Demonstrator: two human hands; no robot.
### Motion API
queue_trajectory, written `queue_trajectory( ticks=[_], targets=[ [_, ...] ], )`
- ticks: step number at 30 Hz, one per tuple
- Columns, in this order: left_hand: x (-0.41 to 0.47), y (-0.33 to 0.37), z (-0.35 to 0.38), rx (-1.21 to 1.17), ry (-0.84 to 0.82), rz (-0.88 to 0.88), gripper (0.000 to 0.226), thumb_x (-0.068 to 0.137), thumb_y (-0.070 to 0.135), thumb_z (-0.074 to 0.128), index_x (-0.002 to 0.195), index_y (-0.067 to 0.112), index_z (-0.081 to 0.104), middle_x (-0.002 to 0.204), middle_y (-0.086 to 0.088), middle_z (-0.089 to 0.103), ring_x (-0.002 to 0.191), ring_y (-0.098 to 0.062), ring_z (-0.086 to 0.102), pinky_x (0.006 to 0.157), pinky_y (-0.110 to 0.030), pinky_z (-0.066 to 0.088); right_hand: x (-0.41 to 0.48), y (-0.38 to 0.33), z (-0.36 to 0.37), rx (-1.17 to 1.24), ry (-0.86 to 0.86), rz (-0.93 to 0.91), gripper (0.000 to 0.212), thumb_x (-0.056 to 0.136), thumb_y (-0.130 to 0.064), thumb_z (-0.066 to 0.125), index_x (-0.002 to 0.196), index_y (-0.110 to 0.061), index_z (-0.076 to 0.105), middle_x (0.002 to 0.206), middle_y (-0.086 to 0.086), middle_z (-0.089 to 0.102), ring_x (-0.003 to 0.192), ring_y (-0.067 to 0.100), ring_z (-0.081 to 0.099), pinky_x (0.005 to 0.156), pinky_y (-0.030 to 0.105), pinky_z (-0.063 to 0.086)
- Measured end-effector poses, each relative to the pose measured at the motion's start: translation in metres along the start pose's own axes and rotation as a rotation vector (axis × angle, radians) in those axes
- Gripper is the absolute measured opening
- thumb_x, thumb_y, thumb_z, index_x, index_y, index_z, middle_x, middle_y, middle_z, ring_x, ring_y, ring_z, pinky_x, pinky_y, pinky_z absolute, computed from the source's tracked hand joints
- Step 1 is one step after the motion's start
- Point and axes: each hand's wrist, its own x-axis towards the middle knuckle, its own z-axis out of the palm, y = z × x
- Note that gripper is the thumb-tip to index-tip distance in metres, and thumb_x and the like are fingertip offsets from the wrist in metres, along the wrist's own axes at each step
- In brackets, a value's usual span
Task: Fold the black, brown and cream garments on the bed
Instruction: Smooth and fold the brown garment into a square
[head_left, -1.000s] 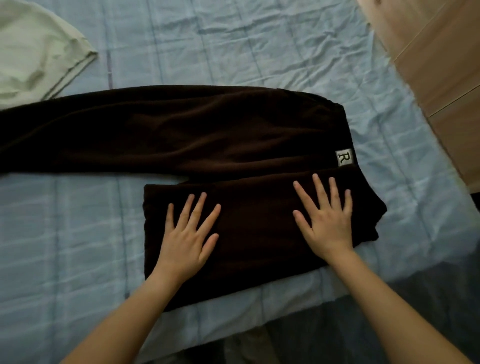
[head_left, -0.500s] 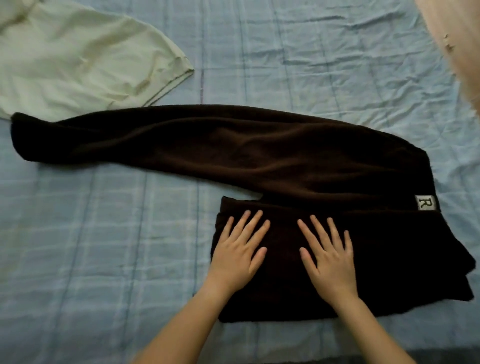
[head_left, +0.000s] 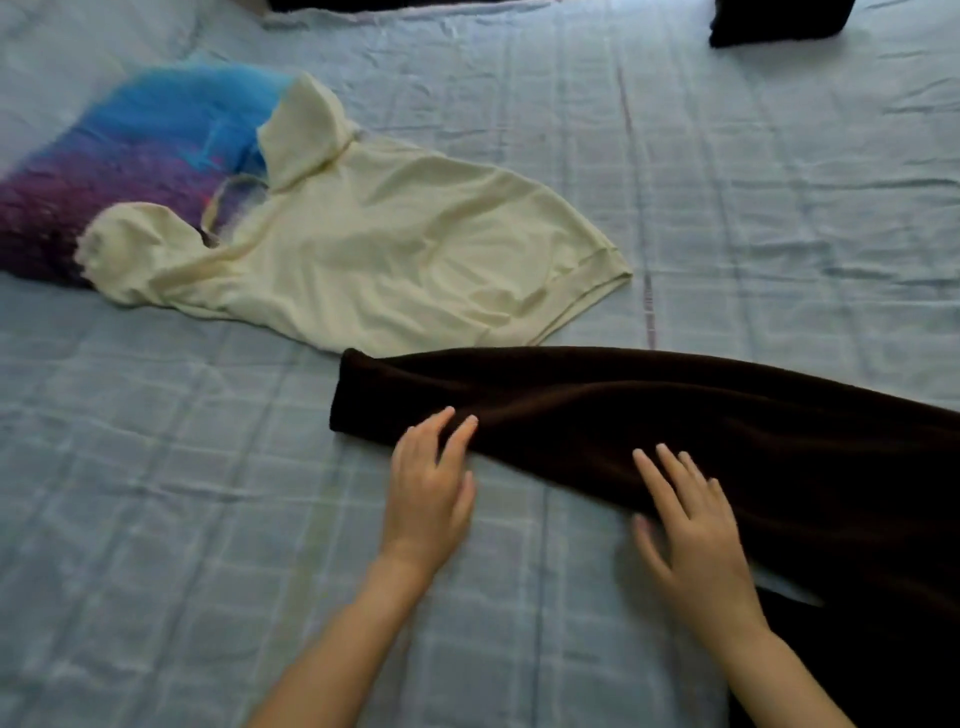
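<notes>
From the head view, the brown garment (head_left: 675, 415) stretches from near right to the middle of the bed (head_left: 156, 519). The left hand (head_left: 428, 493), fingers loosely straight, touches its near edge. The right hand (head_left: 696, 530) lies flat on it, grasping nothing. The cream garment (head_left: 389, 249) lies far left, its top on a blue-purple pillow (head_left: 130, 156). The black garment (head_left: 774, 21) is at far right.

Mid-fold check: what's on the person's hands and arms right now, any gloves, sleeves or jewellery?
Nothing worn shows. The left hand and right hand are bare: no gloves, no visible rings. The left forearm and right forearm are bare down to the frame's edge: no sleeve, watch or bracelet in view. Slight blur hides nail details.
</notes>
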Motion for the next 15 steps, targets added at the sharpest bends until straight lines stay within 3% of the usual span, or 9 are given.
queue_trajectory(
  ticks=[3,6,8,9,10,12,13,15],
  targets=[
    [0.025,-0.069,-0.018,0.080,0.044,-0.195,0.079,0.065,0.015,0.082,0.137,0.006,0.052,0.138,-0.023,0.046,0.126,-0.041,0.046,0.107,-0.055,0.036,0.045,-0.026,0.035,-0.094,-0.047,-0.068,0.076,0.084,-0.024,0.074,0.151,-0.024,0.038,0.156,0.009,0.038,0.145,0.036,0.031,0.114,0.061,0.025],
    [0.044,-0.108,-0.018,-0.120,0.031,-0.482,0.090,0.068,0.027,0.086,0.142,0.002,0.041,0.143,-0.019,0.039,0.134,-0.034,0.035,0.114,-0.041,0.029,0.066,-0.032,0.069,-0.214,-0.237,0.032,0.083,0.089,-0.060,0.050,0.156,-0.044,0.002,0.165,0.001,0.014,0.151,0.037,0.008,0.115,0.064,0.011],
    [0.052,-0.121,-0.013,-0.325,0.024,-0.609,0.072,0.074,0.032,0.083,0.133,0.006,0.050,0.131,-0.011,0.053,0.126,-0.026,0.046,0.104,-0.031,0.037,0.068,-0.029,0.084,-0.321,-0.293,0.048,0.080,0.086,-0.072,0.025,0.154,-0.044,-0.008,0.166,0.003,0.012,0.151,0.039,0.003,0.114,0.066,0.009],
    [0.054,-0.124,-0.012,-0.434,0.020,-0.628,0.054,0.079,0.033,0.079,0.124,0.010,0.058,0.120,-0.006,0.063,0.117,-0.024,0.056,0.095,-0.027,0.043,0.068,-0.030,0.087,-0.370,-0.301,0.049,0.080,0.085,-0.071,0.019,0.156,-0.039,0.001,0.164,0.007,0.020,0.149,0.043,0.011,0.112,0.069,0.013],
    [0.056,-0.126,-0.011,-0.518,0.023,-0.612,0.039,0.085,0.032,0.074,0.116,0.012,0.063,0.110,-0.003,0.069,0.109,-0.022,0.063,0.087,-0.025,0.047,0.068,-0.032,0.086,-0.396,-0.300,0.038,0.079,0.087,-0.069,0.019,0.156,-0.032,0.017,0.159,0.012,0.032,0.145,0.047,0.023,0.108,0.071,0.020],
    [0.056,-0.129,-0.015,-0.540,0.053,-0.540,0.034,0.092,0.030,0.065,0.118,0.010,0.065,0.111,-0.005,0.071,0.108,-0.021,0.065,0.091,-0.030,0.050,0.068,-0.038,0.076,-0.410,-0.279,-0.009,0.064,0.095,-0.054,0.032,0.149,-0.020,0.040,0.146,0.019,0.049,0.132,0.054,0.041,0.099,0.075,0.034],
    [0.056,-0.130,-0.020,-0.507,0.078,-0.508,0.036,0.093,0.031,0.063,0.122,0.009,0.064,0.115,-0.006,0.070,0.110,-0.020,0.064,0.094,-0.033,0.050,0.067,-0.040,0.070,-0.420,-0.261,-0.020,0.057,0.095,-0.039,0.051,0.147,-0.017,0.043,0.142,0.020,0.053,0.128,0.056,0.045,0.095,0.075,0.038],
    [0.059,-0.133,-0.038,-0.494,0.161,-0.421,0.033,0.095,0.028,0.062,0.122,0.011,0.066,0.111,0.003,0.071,0.106,-0.010,0.064,0.091,-0.023,0.049,0.067,-0.042,0.056,-0.399,-0.153,-0.082,0.079,0.077,-0.004,0.078,0.145,-0.016,0.040,0.137,0.021,0.058,0.123,0.057,0.050,0.091,0.073,0.044]
  ],
)
